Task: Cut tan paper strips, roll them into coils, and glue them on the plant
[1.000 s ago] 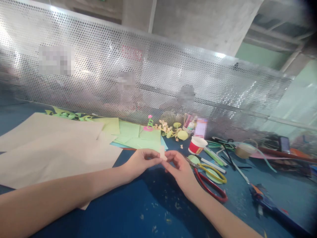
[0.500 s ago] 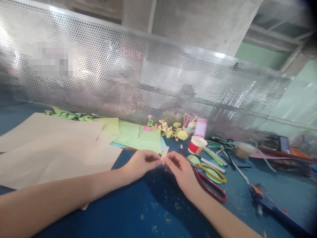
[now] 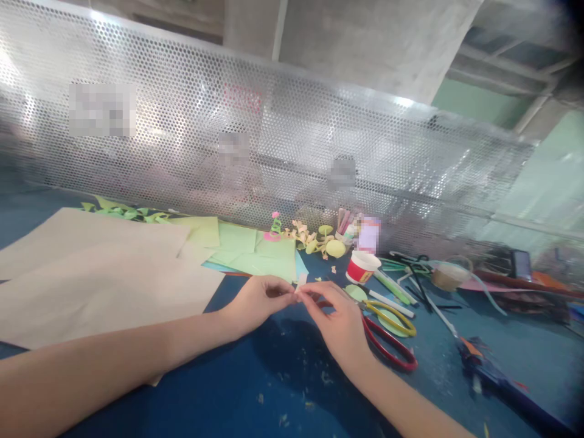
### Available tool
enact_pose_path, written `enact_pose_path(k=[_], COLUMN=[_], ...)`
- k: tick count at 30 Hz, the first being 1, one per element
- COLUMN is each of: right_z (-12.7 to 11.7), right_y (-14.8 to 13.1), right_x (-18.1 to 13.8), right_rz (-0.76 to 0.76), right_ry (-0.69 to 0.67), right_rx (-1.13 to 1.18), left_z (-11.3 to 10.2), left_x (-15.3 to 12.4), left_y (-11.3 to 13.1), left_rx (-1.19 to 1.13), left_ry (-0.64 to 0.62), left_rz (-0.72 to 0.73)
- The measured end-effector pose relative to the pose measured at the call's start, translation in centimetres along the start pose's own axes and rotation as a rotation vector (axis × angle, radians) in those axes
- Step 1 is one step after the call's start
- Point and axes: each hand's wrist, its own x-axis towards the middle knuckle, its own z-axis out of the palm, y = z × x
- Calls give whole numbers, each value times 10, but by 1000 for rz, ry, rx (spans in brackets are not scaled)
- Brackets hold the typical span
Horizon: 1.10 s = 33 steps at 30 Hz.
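Observation:
Between the fingertips of both hands sits a small pale strip of paper (image 3: 302, 280), its upper end sticking up. My left hand (image 3: 264, 301) pinches it from the left, thumb and forefinger together. From the other side my right hand (image 3: 335, 313) pinches the same strip, and the fingertips of the two hands meet. Its lower end is hidden by the fingers. Close by my right hand lie scissors with red handles (image 3: 392, 350) and scissors with yellow handles (image 3: 401, 316). Round light-green paper pieces (image 3: 356, 293) lie beside them.
Large beige sheets (image 3: 114, 274) cover the left of the blue table (image 3: 219, 395). Green paper sheets (image 3: 274, 258), yellow paper shapes (image 3: 336, 248) and a red-and-white paper cup (image 3: 362, 267) stand or lie further back. A glue gun (image 3: 506, 380) is at right. Behind runs a perforated metal screen (image 3: 182, 121).
My right hand has shifted slightly, its fingers now straighter and closer together at the strip. The strip shows a little less above the fingertips. My left hand has stayed nearly still.

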Motion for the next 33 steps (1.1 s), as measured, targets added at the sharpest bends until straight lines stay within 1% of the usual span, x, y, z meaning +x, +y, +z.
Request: enact_pose_path(k=[4, 8, 12, 15, 20, 22, 25, 28, 31, 33], right_z=[1, 1, 0, 0, 3, 4, 4, 3, 4, 5], right_y=[3, 5, 5, 3, 6, 8, 9, 8, 7, 7], right_x=[1, 3, 5, 6, 7, 8, 8, 7, 4, 2], right_rz=[44, 35, 69, 156, 323, 360, 387, 339, 189, 115], right_ry=[11, -8, -40, -75, -105, -119, -120, -116, -145, -168], right_rx=[39, 64, 89, 175, 413, 461, 474, 433, 347, 290], left_z=[1, 1, 0, 0, -1, -2, -3, -4, -4, -4], left_x=[-2, -4, -5, -3, 1, 2, 3, 4, 6, 6], left_y=[4, 9, 11, 10, 4, 2, 0, -1, -2, -3], left_rx=[91, 175, 192, 105, -115, -171, -214, -252, -294, -307], left_ry=[40, 90, 107, 77, 44, 14, 4, 12, 40, 46], left_rz=[77, 135, 135, 102, 22, -3, -40, -53, -70, -72])
